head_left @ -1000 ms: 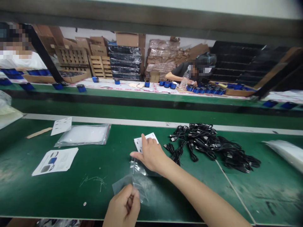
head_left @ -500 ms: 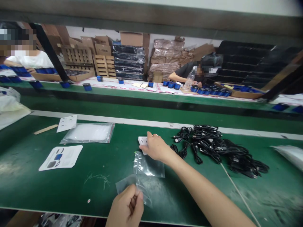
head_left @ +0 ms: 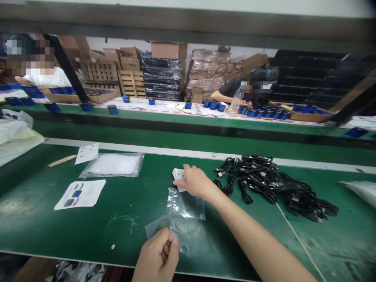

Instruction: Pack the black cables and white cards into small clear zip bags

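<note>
My left hand [head_left: 160, 250] is closed on a clear plastic bag [head_left: 155, 227] near the front edge of the green table. Farther forward, my right hand [head_left: 195, 181] rests over a small stack of white printed cards [head_left: 178, 176], thumb and fingers on the cards. Just below that stack a clear zip bag [head_left: 189, 207] lies flat. To the right is a pile of black cables [head_left: 258, 176]. Printed sheets [head_left: 80, 194] lie on the left, below a bag of white material [head_left: 113, 164] and a single white card [head_left: 87, 153].
A wooden stick [head_left: 62, 160] and a white plastic bag [head_left: 14, 137] lie at the left. Beyond the table a raised shelf [head_left: 158, 115] holds blue round items [head_left: 112, 109]. Two people sit behind it, near boxes and pallets [head_left: 132, 83].
The view has shifted slightly, so the table's things appear a little farther right. My right hand stays at the cards, which look slightly more fanned out. My left hand still holds the bag.
</note>
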`<state>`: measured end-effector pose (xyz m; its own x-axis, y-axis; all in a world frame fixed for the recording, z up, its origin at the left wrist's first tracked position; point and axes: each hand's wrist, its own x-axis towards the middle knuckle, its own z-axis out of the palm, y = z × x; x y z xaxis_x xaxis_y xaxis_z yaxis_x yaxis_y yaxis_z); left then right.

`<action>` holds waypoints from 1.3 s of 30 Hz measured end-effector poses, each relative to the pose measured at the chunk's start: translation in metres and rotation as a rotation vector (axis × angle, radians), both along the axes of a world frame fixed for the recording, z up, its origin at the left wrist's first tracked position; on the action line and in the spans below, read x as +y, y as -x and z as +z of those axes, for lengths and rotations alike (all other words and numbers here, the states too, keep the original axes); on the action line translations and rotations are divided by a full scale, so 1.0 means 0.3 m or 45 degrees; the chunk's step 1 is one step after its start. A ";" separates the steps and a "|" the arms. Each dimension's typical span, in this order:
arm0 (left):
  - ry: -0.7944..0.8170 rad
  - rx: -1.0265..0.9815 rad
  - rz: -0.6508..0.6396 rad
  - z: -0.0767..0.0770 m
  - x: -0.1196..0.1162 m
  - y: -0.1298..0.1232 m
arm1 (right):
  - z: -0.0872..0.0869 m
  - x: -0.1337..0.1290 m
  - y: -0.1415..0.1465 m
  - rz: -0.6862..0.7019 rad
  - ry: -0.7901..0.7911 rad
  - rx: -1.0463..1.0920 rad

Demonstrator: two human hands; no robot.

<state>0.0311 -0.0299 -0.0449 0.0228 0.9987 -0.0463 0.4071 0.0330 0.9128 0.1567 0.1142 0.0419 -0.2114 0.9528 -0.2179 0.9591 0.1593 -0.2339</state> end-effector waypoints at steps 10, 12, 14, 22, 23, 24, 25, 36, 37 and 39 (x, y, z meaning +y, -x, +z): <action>0.168 -0.229 0.122 0.023 0.018 -0.018 | -0.015 -0.115 -0.128 -0.038 -0.327 0.359; 0.269 -0.373 0.161 0.036 0.033 -0.014 | -0.026 -0.227 -0.153 0.023 -0.442 0.508; 0.373 -0.550 0.192 0.050 0.047 -0.003 | -0.056 -0.341 -0.166 0.205 -0.632 0.846; 0.458 -0.701 0.341 0.082 0.055 0.032 | -0.230 -0.498 -0.132 0.243 -0.433 1.022; 0.442 -0.661 0.349 0.085 0.052 0.032 | -0.233 -0.495 -0.126 0.222 -0.399 1.026; 0.402 -0.600 0.362 0.088 0.048 0.030 | -0.232 -0.491 -0.120 0.204 -0.379 1.031; 0.341 -0.519 0.377 0.092 0.044 0.027 | -0.227 -0.489 -0.112 0.187 -0.366 1.035; -0.146 0.187 0.578 0.093 0.040 0.033 | -0.263 -0.526 -0.026 -0.173 -0.362 1.304; -0.162 0.200 0.592 0.094 0.045 0.036 | -0.272 -0.535 -0.020 -0.219 -0.349 1.372; -0.192 0.214 0.615 0.098 0.052 0.040 | -0.287 -0.555 -0.007 -0.251 -0.277 1.473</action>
